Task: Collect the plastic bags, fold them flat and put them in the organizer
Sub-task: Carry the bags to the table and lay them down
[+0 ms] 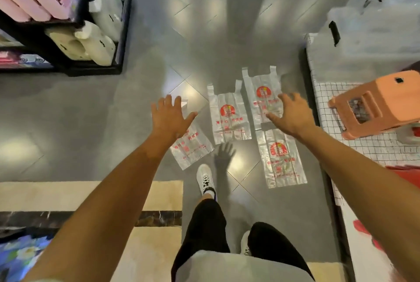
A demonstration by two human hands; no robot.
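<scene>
Four plastic bags lie flat on the floor, none collected.
Left hand (pixel 171 118) splayed, empty, over bag (pixel 192 145) running toward 5 o'clock; right hand (pixel 292 114) likewise over bag (pixel 263 97).

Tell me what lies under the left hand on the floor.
Below the open left hand lies a clear plastic bag with red print, flat on the grey floor. The hand hides the bag's upper part, so its handles mostly cannot be seen. Contact cannot be told.
</scene>
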